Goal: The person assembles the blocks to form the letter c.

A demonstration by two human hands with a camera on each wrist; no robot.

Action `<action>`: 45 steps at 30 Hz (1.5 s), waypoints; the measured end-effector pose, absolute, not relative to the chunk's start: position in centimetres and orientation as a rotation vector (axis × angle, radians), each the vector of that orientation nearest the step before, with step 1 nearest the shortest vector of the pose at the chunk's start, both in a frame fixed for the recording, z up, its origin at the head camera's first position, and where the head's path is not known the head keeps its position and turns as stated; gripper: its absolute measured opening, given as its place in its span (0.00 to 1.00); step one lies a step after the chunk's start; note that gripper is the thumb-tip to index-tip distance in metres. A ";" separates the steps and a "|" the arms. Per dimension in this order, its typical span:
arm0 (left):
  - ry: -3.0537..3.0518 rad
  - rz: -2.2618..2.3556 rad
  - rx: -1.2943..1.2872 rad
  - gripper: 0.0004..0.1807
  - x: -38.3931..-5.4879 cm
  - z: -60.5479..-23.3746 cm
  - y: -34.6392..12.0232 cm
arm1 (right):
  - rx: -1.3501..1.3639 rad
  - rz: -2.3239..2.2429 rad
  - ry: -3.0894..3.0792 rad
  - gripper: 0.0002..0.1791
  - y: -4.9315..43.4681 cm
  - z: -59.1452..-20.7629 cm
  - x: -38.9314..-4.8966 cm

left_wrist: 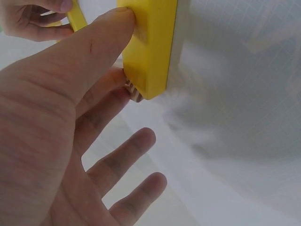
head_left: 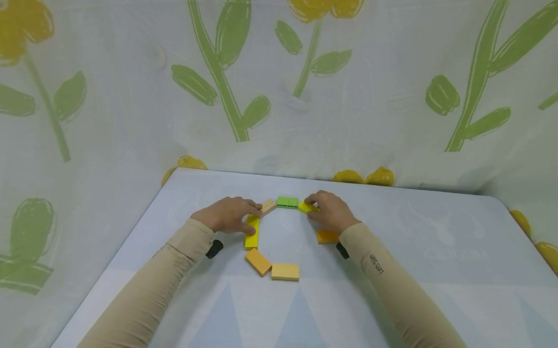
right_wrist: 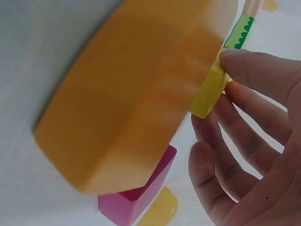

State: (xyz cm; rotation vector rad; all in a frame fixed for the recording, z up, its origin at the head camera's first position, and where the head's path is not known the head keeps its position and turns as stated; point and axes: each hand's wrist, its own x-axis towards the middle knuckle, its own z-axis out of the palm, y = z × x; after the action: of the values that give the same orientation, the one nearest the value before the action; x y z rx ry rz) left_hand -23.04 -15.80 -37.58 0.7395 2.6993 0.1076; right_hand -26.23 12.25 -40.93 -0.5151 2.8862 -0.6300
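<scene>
At the left of a ring of blocks, my left hand (head_left: 230,214) lays its thumb on a long yellow block (head_left: 252,232). Its index and middle fingertips reach a wooden block with stripes (head_left: 268,207), while the other two fingers extend loosely. On the far right of the ring, my right hand (head_left: 331,211) pinches a smaller yellow block (right_wrist: 207,94) between thumb and fingers. That block's end meets a green block (head_left: 287,202) with a scalloped side. An orange block (head_left: 326,237) lies just below the right hand. A pink block (right_wrist: 138,200), hidden in the head view, shows behind it.
Nearer the front, an orange-yellow block (head_left: 258,262) lies angled against a pale yellow block (head_left: 285,272). All stand on a white table (head_left: 443,264) with printed blue triangles. A flower-patterned cloth (head_left: 356,120) hangs behind the table's back edge.
</scene>
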 end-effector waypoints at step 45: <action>2.700 0.116 0.727 0.31 -23.1 -37.7 -15.8 | -1.003 -0.470 3.011 0.28 18.0 -39.0 -19.8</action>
State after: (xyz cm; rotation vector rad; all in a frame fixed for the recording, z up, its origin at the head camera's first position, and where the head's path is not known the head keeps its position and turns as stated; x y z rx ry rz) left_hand -23.12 -15.79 -37.71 0.7267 2.6998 0.1162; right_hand -19.83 18.00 -39.00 -1.0032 3.0112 -0.4699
